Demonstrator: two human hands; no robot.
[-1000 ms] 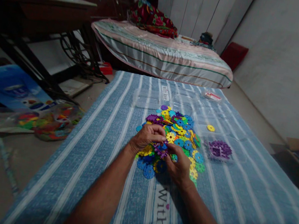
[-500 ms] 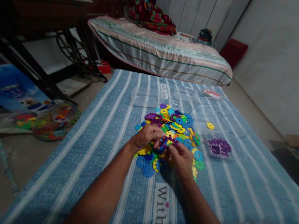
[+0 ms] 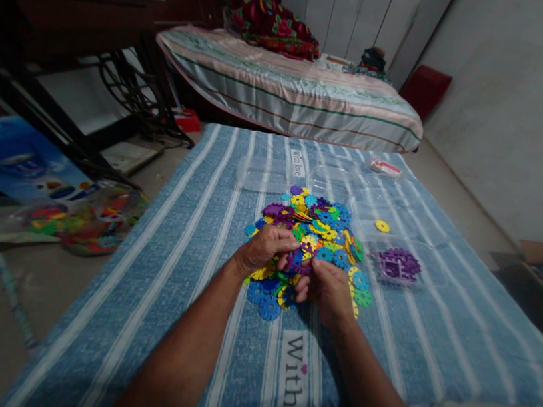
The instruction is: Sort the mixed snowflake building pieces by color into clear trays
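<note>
Between my two hands is a purple notched plastic disc [image 3: 298,262], held over a heap of similar discs. My left hand [image 3: 268,249] is closed, its thumb and fingertips pinching the disc's left side. On the right side, my right hand [image 3: 331,289] pinches it between thumb and forefinger, with the other fingers curled below. Whether more than one purple piece is in the grip I cannot tell. Around and under the hands spreads the heap of yellow, blue, green and purple discs [image 3: 327,221].
Right of the heap, a clear plastic box [image 3: 422,279] holds several purple pieces. A yellow disc [image 3: 382,226] lies in another clear container behind it. More clear trays [image 3: 264,177] stand at the back of the striped cloth [image 3: 186,232]. Beyond is a bed [image 3: 286,98].
The purple disc has turned from nearly edge-on to facing me more. My right hand's fingers have shifted slightly left and lower beneath it. My left hand has hardly moved.
</note>
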